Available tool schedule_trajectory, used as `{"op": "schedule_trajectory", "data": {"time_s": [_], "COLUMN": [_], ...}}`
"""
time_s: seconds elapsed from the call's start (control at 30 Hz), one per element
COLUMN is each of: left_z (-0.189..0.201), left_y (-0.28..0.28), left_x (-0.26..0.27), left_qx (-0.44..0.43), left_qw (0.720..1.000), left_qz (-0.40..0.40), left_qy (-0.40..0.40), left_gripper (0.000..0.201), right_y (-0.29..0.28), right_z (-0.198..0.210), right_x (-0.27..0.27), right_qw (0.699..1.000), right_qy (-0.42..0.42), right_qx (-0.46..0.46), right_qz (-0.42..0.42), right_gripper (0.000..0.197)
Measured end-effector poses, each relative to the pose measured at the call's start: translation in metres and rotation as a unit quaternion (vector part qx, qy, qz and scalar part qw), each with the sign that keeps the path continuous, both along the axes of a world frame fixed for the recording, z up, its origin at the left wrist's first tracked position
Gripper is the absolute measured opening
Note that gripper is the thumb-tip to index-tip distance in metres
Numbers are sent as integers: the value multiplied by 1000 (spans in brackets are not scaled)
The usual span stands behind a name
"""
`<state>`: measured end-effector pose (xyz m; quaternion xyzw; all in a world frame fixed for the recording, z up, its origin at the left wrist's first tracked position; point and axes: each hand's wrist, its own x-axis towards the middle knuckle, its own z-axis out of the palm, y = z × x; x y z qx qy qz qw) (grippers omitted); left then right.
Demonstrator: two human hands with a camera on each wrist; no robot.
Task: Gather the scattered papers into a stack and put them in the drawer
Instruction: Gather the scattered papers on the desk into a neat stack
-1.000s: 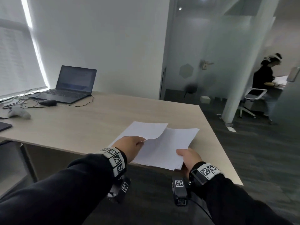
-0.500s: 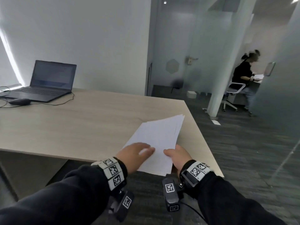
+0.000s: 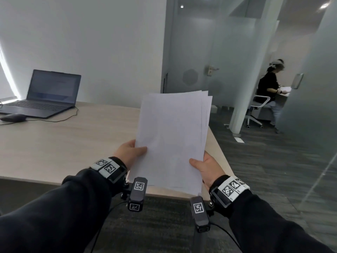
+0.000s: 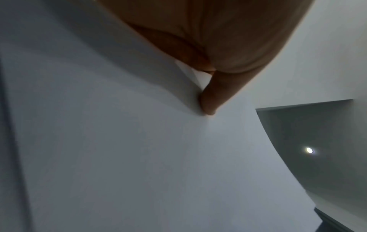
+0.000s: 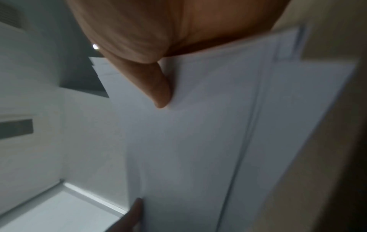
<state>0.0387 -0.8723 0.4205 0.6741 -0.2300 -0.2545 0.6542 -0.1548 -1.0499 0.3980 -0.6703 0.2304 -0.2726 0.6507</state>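
A stack of white papers [image 3: 171,136] is raised off the wooden desk [image 3: 63,143], tilted toward me, its sheets slightly offset at the top right. My left hand [image 3: 130,152] pinches the stack's left edge, thumb on the front. My right hand [image 3: 202,167] grips the lower right edge, thumb on the front. In the left wrist view my thumb [image 4: 208,100] presses on the papers [image 4: 139,157]. In the right wrist view my thumb [image 5: 157,87] lies on the papers [image 5: 198,141], whose staggered edges show. No drawer is in view.
An open laptop [image 3: 45,94] and a dark mouse [image 3: 13,117] with cables sit at the desk's far left. Frosted glass partitions [image 3: 209,61] stand beyond the desk. Another person [image 3: 269,86] sits on a white chair at the far right. Dark carpet lies to the right.
The sheets were gathered on the desk into one stack, then both hands lifted it off the desk and tilted it up toward me.
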Motion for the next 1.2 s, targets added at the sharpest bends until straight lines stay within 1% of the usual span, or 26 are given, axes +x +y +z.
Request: {"op": "schedule_trajectory", "data": {"time_s": [0.03, 0.07, 0.13, 0.2, 0.33, 0.43, 0.53, 0.6, 0.67, 0.73, 0.8, 0.9, 0.97, 1.07, 1.2], "left_z": [-2, -2, 3, 7, -3, -10, -6, -1, 5, 10, 10, 9, 9, 9, 9], "left_y": [-4, -8, -13, -16, -18, -15, -14, -14, -15, -17, -18, -18, -17, -18, -19], "left_x": [4, 5, 2, -7, -13, -16, -16, -17, -17, -20, -21, -21, -22, -24, -26], "left_qx": [-8, -15, -35, -57, -69, -84, -95, -106, -115, -122, -129, -130, -121, -110, -113], "left_qw": [1000, 999, 998, 996, 996, 996, 995, 993, 991, 989, 988, 986, 986, 987, 986], "left_qz": [11, 21, 34, 39, 48, 37, 36, 38, 37, 30, 27, 27, 24, 38, 44], "left_qy": [-17, -30, -50, -48, -35, -10, -19, -37, -59, -74, -82, -104, -112, -112, -118], "left_gripper": [41, 39, 27, 15, 19, 32, 44, 48, 46, 45, 49, 56, 49, 22, 24], "right_y": [-1, -3, -6, -6, -4, -1, 2, 3, 4, 5, 6, 6, 7, 7, 7], "right_z": [4, 8, 15, 18, 6, 0, 4, 10, 18, 25, 30, 29, 26, 23, 24], "right_x": [3, 6, 11, 15, 18, 16, 16, 16, 16, 18, 19, 20, 18, 16, 14], "right_qw": [1000, 999, 999, 998, 997, 997, 995, 994, 992, 990, 987, 986, 988, 990, 991], "right_qy": [5, 6, 2, -9, -6, -28, -64, -85, -101, -116, -125, -123, -113, -98, -91], "right_qx": [-23, -37, -40, -24, -8, 20, 41, 36, 9, -18, -38, -39, -34, -10, 9], "right_qz": [-7, -15, -35, -53, -79, -71, -60, -61, -69, -74, -89, -101, -102, -96, -99], "right_gripper": [27, 26, 26, 28, 22, 21, 15, 18, 22, 30, 34, 36, 32, 27, 27]}}
